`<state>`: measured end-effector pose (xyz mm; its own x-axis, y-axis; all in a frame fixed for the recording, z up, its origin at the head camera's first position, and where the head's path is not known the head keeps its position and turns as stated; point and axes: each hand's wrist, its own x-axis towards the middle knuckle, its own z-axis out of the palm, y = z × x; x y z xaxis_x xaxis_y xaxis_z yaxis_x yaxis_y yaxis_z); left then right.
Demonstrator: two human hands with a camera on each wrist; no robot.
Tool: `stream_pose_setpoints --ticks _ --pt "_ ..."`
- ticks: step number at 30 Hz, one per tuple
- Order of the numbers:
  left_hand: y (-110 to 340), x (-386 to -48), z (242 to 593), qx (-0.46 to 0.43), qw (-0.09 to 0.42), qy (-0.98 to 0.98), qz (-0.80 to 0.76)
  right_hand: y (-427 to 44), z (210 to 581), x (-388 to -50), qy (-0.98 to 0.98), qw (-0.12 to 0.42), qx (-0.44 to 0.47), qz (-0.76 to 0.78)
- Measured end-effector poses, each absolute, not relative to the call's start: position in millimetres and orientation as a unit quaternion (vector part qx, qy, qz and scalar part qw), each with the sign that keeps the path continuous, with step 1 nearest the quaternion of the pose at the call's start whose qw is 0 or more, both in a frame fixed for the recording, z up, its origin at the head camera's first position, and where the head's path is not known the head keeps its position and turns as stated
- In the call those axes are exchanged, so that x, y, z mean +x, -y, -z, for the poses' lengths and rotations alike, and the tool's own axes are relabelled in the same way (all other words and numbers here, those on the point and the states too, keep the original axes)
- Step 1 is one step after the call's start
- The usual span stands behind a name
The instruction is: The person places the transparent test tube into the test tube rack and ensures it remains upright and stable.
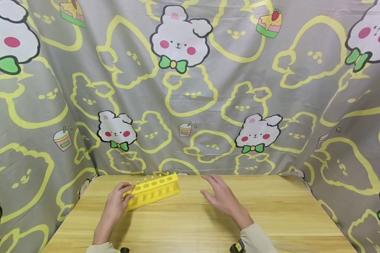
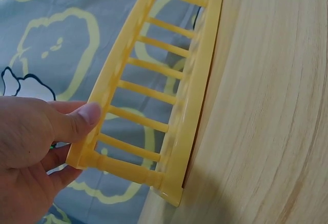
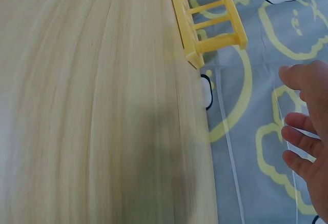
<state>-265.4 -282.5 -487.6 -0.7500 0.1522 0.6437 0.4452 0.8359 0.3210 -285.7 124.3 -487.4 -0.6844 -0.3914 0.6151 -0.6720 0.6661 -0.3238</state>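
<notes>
A yellow plastic test tube rack [image 1: 155, 192] stands at a slant on the wooden table, its top pierced by a row of round holes with short pegs along the back. My left hand [image 1: 116, 200] grips the rack's left end. In the left wrist view the thumb lies on the upper rail of the rack [image 2: 146, 83], with fingers curled beneath it. To the right of the rack, my right hand [image 1: 223, 196] hovers apart from it, fingers loosely extended and holding nothing. The right wrist view shows that hand [image 3: 307, 126] away from the rack's near end [image 3: 218, 42].
The wooden table [image 1: 183, 228] has its back edge close behind the rack. A grey curtain [image 1: 190, 105] with rabbit prints hangs around the back and both sides. Something thin and transparent [image 1: 291, 246] lies at the table's front right.
</notes>
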Motion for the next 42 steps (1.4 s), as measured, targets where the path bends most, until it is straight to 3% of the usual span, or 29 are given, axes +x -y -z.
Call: stream_pose_setpoints --ticks 12,42 --pt "281.3 -264.6 486.2 -0.156 0.302 0.910 0.236 -100.6 484.9 -294.5 0.888 0.222 0.304 -0.265" --pt "279.8 -263.8 485.0 -0.147 0.292 0.914 0.240 -29.8 479.2 -326.3 0.877 0.198 0.360 -0.249"
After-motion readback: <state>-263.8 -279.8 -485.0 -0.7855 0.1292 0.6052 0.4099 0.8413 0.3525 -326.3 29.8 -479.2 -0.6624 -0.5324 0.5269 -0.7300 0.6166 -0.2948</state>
